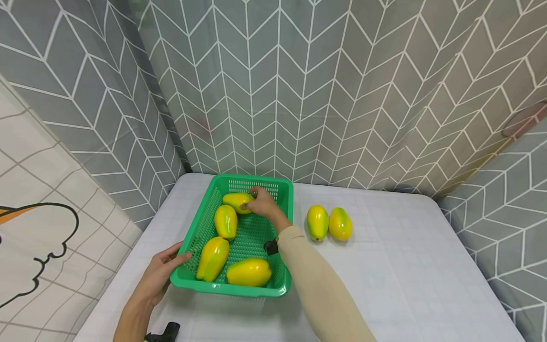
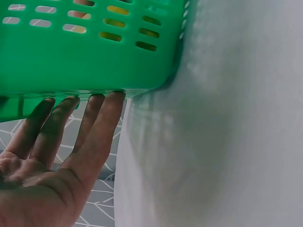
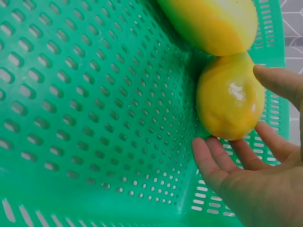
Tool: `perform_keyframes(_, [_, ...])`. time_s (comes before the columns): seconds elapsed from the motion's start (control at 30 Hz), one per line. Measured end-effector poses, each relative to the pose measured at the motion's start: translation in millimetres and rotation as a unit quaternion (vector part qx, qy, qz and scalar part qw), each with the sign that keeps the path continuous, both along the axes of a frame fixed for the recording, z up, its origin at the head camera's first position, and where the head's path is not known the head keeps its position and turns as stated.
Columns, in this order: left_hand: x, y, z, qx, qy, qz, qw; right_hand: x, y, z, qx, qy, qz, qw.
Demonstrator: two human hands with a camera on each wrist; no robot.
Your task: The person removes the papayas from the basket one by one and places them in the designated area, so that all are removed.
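my largest things are the gray walls (image 1: 265, 85) with their white chevron lines, then a white panel (image 1: 34, 256) with a black line drawing at far left. below is the counter (image 1: 406, 270), spread with white cloth. the person's right arm (image 1: 320, 282), sleeved in beige, reaches forward and leftward across the basket's right rim; the bare left forearm (image 1: 131, 316) rises from the near edge. between them, toward the left of the counter, i have the green basket (image 1: 231, 289). my left grip (image 1: 159, 271) holds its near left corner, thumb over the rim, fingertips against the outside. my right grip (image 1: 262, 203) is spread wide inside, thumb and fingertips on opposite sides of the far fruit (image 1: 232, 199); i cannot tell whether it pinches or only touches. that yellow fruit lies toward the basket's back, against the middle fruit (image 1: 225, 222). nearer me in the basket are a left fruit (image 1: 212, 259) and a right fruit (image 1: 249, 272). two loose fruits (image 1: 317, 223) sit side by side on the cloth, right of the basket.
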State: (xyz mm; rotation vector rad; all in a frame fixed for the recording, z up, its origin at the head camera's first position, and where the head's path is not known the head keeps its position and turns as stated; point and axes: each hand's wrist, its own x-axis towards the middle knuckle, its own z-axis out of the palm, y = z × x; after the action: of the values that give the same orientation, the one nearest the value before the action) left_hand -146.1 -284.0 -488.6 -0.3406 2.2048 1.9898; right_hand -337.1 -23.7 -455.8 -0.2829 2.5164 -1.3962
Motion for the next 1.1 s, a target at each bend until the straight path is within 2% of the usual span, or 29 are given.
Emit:
perform_keyframes(0.23, [1.5,-3.4,2.8,0.013,0.013,-0.029,0.9994,0.0,0,1.0,-0.002,-0.002,0.001,1.0000])
perform_keyframes(0.53, [7.1,-5.9,4.0,0.016,0.011,-0.058,0.9981,1.8,0,2.8,0.013,-0.001,0.008,0.9999])
perform_keyframes(0.87, [14.5,-3.7,5.2,0.016,0.005,-0.059,0.9981,6.7,-1,4.7,0.029,0.009,0.016,0.9994])
perform_keyframes(1.1, [17.5,-2.3,5.9,0.021,-0.003,-0.054,0.9983,10.7,1,4.3,0.013,-0.014,0.022,0.9996])
